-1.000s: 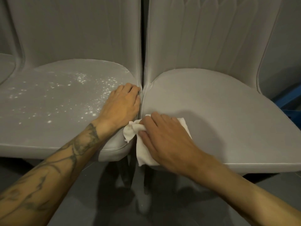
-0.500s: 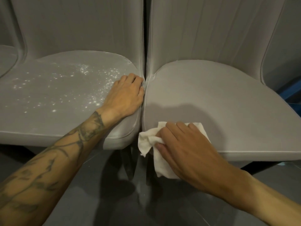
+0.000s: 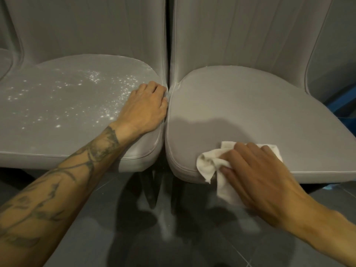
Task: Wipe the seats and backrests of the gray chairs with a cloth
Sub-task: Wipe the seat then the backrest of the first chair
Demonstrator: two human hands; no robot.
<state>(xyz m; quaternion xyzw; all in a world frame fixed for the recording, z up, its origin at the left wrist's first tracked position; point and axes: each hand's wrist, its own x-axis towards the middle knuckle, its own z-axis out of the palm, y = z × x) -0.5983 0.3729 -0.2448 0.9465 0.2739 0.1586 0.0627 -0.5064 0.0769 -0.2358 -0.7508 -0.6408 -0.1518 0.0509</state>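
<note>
Head view: 2 chairs, 1 cloth

White specks [image 3: 92,78] dot the left chair [image 3: 57,135]; the left hand [image 3: 143,108] rests at its right rim, fingers curled over the edge. On the right chair [image 3: 250,105], the right hand [image 3: 256,176] presses the cloth [image 3: 208,164], thumb pinching a fold. The cloth's long axis runs front-to-back, 1 end hanging over the seat front.

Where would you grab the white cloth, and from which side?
The bunched fold of the cloth left of the right hand, at the seat front edge. Come from the front-left with a pinch: it stands proud and overhangs, while the rest is pinned flat under that hand.
</note>
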